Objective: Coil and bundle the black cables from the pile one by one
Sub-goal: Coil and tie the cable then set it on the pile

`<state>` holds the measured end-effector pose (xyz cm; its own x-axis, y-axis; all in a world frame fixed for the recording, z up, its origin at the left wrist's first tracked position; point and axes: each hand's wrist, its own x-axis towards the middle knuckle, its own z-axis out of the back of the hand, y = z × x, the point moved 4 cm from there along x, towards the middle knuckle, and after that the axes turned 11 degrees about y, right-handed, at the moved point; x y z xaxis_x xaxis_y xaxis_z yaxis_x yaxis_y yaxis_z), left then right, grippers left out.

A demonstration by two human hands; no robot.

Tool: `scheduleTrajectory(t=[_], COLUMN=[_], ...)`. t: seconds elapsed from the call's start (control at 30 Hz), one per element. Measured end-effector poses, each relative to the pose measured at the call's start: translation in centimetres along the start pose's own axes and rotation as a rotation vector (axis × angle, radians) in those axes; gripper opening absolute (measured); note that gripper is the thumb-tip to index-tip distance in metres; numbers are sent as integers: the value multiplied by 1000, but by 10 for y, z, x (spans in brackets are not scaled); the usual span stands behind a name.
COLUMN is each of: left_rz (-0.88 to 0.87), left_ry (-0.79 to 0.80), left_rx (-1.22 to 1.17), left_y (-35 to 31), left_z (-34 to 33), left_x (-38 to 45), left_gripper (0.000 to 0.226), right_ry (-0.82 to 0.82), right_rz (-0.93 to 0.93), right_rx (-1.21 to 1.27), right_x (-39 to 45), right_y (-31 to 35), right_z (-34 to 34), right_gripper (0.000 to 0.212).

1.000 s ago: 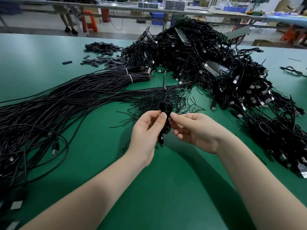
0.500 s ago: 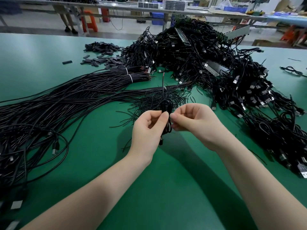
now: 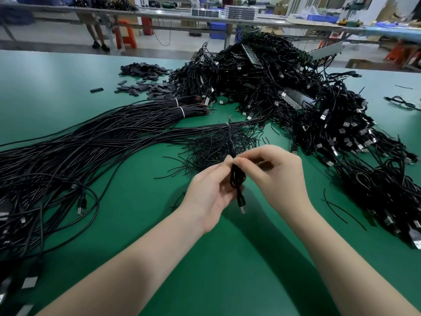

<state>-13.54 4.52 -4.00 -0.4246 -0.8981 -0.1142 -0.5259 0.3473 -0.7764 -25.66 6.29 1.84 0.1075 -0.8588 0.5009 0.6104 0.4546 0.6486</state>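
Hands, left [image 3: 210, 193] and right [image 3: 276, 172], pinch coiled cable [image 3: 237, 177]

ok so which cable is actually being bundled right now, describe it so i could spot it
Start at the green table and find the two hands meeting above its middle. Between them hangs a small coiled cable, gripped by the left hand and pinched at the top by the right hand. Unlike every other cable, it is lifted off the table, its USB plug dangling below.

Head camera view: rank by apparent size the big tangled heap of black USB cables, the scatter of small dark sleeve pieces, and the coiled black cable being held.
1. Tangled heap of black USB cables
2. Scatter of small dark sleeve pieces
3. Coiled black cable, despite being nearest
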Motion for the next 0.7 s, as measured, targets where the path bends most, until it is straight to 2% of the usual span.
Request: scheduleTrajectory(t=[0.1,0.27,0.37,0.53,0.7], left_rz=[-23,29,26,28,27], left_ry=[19,178,281,318,294], left_rx=[155,246,363,430,353], left_y=[5,18,21,25,23], left_z=[-2,-9,-12,-12,-9], left_x=[-2,-8,-12,-16,-14], left_gripper=[33,29,32,43,39], right_ry=[-14,82,77,114,155], right_rz=[209,194,76,-140,-236], right_rx=[-235,-272,-140,219,433], right_x=[-13,-31,-42,-53,-51], right_y=[5,-5,-13,-24,-29], right_z=[-3,4,12,19,15], right_gripper=[3,9,10,26,9])
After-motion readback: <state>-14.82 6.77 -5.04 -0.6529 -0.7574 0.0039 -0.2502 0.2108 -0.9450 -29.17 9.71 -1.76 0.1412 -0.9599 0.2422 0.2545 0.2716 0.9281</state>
